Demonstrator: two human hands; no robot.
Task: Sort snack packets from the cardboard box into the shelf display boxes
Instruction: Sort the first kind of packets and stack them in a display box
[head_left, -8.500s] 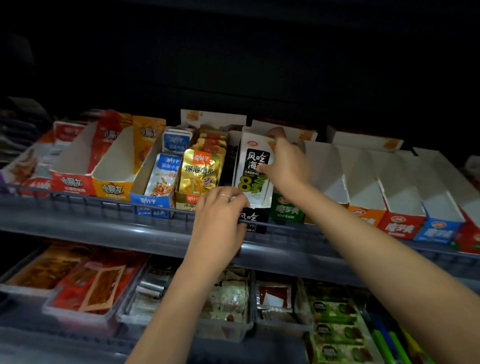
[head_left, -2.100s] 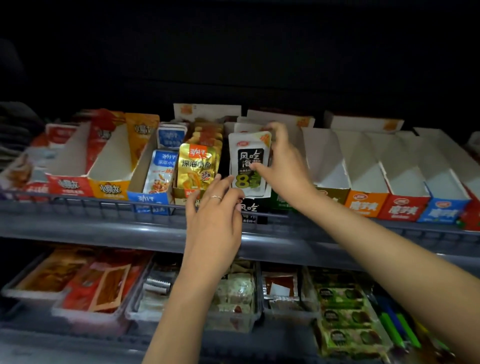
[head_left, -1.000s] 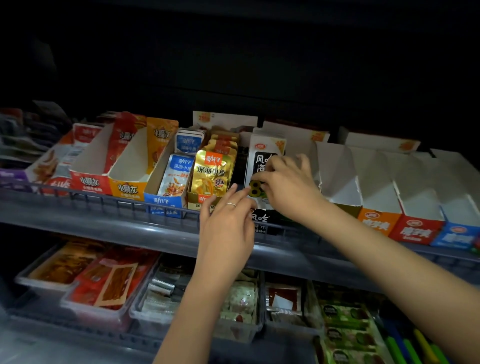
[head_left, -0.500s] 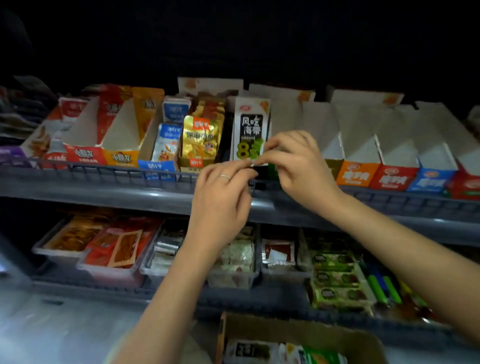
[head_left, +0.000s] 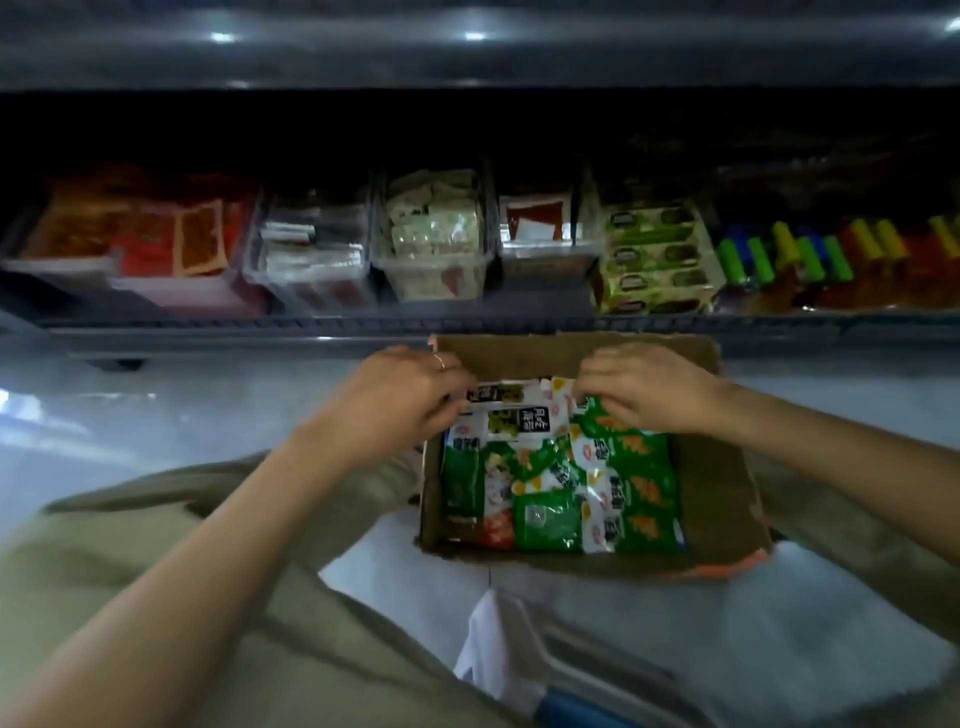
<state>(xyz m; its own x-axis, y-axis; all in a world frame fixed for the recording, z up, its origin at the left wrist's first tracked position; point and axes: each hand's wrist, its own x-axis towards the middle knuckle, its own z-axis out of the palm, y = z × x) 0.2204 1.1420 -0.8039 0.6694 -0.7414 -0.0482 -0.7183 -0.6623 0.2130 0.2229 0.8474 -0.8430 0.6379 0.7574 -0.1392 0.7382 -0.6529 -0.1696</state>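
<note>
"Where are the hands?"

"My left hand curls round the left end of the white packet. My right hand curls at the other end, and I cannot tell if it grips."

"Why both?"

"To free it from the green packets, I judge. It lies flat by the far wall of the box, long axis left to right."

The left hand wears a thin, light-coloured ring on one finger, and the right hand is bare. Both arms are bare as far up as they show. The legs are covered by loose olive-khaki trousers with soft folds in the cloth.
</note>
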